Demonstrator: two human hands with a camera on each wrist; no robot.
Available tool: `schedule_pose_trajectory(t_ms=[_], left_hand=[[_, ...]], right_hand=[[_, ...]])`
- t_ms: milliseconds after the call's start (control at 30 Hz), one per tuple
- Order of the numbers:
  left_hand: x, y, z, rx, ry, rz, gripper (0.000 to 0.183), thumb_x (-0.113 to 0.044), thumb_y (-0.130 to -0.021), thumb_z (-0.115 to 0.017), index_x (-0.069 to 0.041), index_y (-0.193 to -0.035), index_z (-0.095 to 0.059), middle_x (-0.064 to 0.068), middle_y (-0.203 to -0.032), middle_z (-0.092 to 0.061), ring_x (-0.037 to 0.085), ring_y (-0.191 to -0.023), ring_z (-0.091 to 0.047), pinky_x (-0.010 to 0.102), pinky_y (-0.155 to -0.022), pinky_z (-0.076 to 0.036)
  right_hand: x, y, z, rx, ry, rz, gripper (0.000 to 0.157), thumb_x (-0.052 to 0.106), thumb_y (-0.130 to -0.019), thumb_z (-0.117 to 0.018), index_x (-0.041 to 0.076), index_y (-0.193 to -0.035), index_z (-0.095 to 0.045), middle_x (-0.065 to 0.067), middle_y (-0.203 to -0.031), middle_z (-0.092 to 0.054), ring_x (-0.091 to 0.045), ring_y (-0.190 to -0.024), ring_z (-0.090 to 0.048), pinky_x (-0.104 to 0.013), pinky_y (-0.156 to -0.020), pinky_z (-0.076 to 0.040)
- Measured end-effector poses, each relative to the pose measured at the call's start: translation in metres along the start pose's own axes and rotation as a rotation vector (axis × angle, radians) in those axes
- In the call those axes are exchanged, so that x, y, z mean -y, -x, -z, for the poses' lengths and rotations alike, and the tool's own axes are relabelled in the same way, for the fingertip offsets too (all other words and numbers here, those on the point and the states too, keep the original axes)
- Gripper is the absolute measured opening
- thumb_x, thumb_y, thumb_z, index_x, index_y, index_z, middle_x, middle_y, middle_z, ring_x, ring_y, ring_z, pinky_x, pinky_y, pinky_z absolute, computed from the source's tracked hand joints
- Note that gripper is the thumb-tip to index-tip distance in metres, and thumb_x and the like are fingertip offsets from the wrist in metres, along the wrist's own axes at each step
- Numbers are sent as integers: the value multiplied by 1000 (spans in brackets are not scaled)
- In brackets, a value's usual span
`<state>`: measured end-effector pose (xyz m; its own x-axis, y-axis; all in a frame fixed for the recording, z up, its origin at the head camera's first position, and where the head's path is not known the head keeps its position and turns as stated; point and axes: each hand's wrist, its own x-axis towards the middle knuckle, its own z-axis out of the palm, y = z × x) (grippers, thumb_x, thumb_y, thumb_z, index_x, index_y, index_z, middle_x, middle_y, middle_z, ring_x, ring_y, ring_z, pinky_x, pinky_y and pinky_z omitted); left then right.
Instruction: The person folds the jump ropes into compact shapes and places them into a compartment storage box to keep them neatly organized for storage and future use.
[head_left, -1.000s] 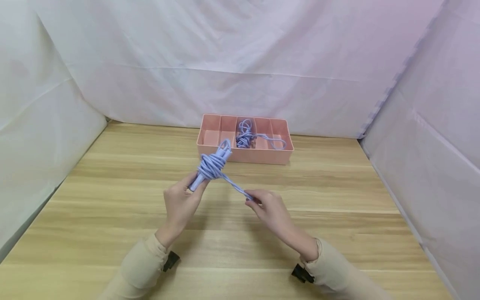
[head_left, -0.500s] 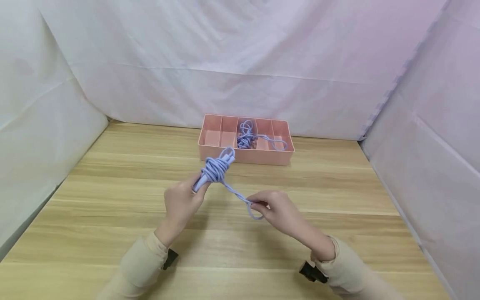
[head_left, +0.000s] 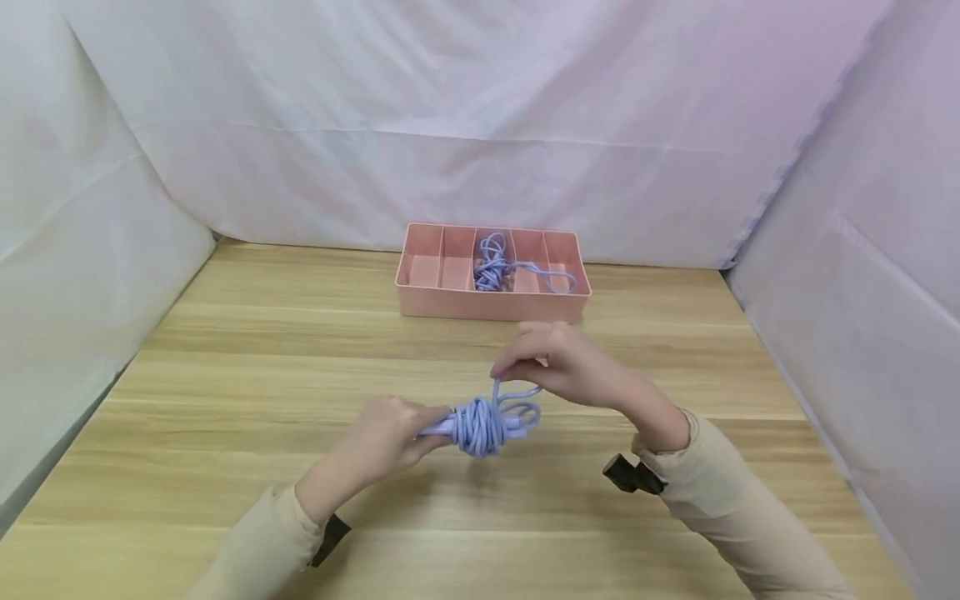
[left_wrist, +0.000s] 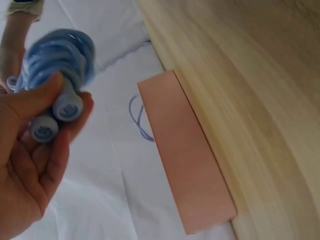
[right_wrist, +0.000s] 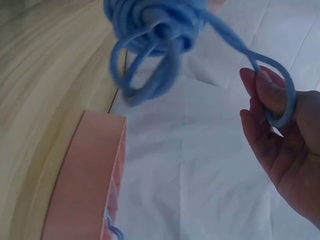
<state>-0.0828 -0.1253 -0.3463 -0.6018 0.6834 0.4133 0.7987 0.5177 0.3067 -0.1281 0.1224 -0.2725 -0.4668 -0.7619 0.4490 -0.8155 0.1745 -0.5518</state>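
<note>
A blue jump rope (head_left: 480, 427) is wound round its own two handles above the table. My left hand (head_left: 386, 437) grips the handle ends between thumb and fingers; both round end caps show in the left wrist view. To the upper right, my right hand (head_left: 566, 360) pinches the loose end of the cord, which bends into a loop at the fingers in the right wrist view. Small loops of cord stick out past the far ends of the handles. Part of the handles is hidden under the windings.
Behind the hands stands a pink divided box (head_left: 491, 304) near the back of the wooden table (head_left: 262, 350). A second blue wound rope (head_left: 491, 273) lies in its middle compartment, its loose loop trailing over the right ones. White cloth (head_left: 450, 183) hangs on the back and sides.
The wound rope has moved lower and nearer, turning from slanted to roughly level. My right hand has risen from lower right to above the bundle, carrying the cord end over.
</note>
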Motion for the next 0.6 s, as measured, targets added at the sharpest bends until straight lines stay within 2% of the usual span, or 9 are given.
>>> schedule_pose_trajectory(t_ms=[67, 133, 267, 333, 400, 467, 600], left_hand=[[1, 2, 0, 9, 136, -2, 23, -19, -75, -73, -4, -92, -70, 4, -75, -71, 6, -59, -63, 10, -53, -48], [1, 3, 0, 16, 299, 29, 26, -17, -76, -72, -2, -96, -69, 8, -83, -71, 9, -66, -66, 11, -58, -50], [2, 4, -3, 23, 654, 131, 26, -10, -79, -69, 3, -101, -67, 14, -94, -69, 10, -80, -67, 19, -67, -54], [2, 4, -6, -1, 814, 161, 24, -4, -80, -67, 7, -101, -66, 15, -94, -69, 8, -82, -66, 25, -67, -55], [2, 3, -10, -31, 971, 186, 21, 3, -80, -64, 9, -100, -65, 12, -93, -70, 8, -83, -66, 28, -69, -56], [2, 3, -14, -72, 1105, 216, 21, 6, -80, -61, 4, -101, -67, 6, -90, -71, 8, -80, -66, 29, -68, -56], [-2, 1, -18, -132, 1319, 368, 27, 0, -84, -58, -18, -100, -69, -8, -88, -71, 7, -80, -66, 25, -74, -54]], right_hand=[[-9, 1, -3, -37, -132, -39, 14, -9, -76, -65, 2, -84, -68, -3, -78, -66, -9, -70, -56, -19, -56, -47], [-17, 4, -8, -112, -266, -105, 14, -12, -76, -63, 0, -83, -66, -3, -78, -66, -9, -68, -57, -20, -54, -46], [-27, 7, -27, -331, -487, -278, 22, -14, -78, -61, 9, -79, -61, 7, -77, -67, -6, -66, -60, -17, -52, -48], [-28, 6, -38, -442, -599, -347, 28, -14, -78, -60, 15, -77, -59, 10, -77, -67, -5, -64, -60, -16, -51, -48], [-26, 4, -48, -544, -685, -401, 32, -13, -79, -58, 18, -77, -58, 10, -76, -67, -4, -67, -62, -15, -55, -50], [-24, 0, -57, -644, -730, -445, 33, -14, -79, -57, 19, -77, -58, 10, -74, -66, -3, -66, -61, -14, -54, -49], [-19, -8, -65, -818, -755, -547, 32, -14, -80, -54, 17, -76, -57, 10, -69, -63, -2, -59, -55, -13, -47, -43]])
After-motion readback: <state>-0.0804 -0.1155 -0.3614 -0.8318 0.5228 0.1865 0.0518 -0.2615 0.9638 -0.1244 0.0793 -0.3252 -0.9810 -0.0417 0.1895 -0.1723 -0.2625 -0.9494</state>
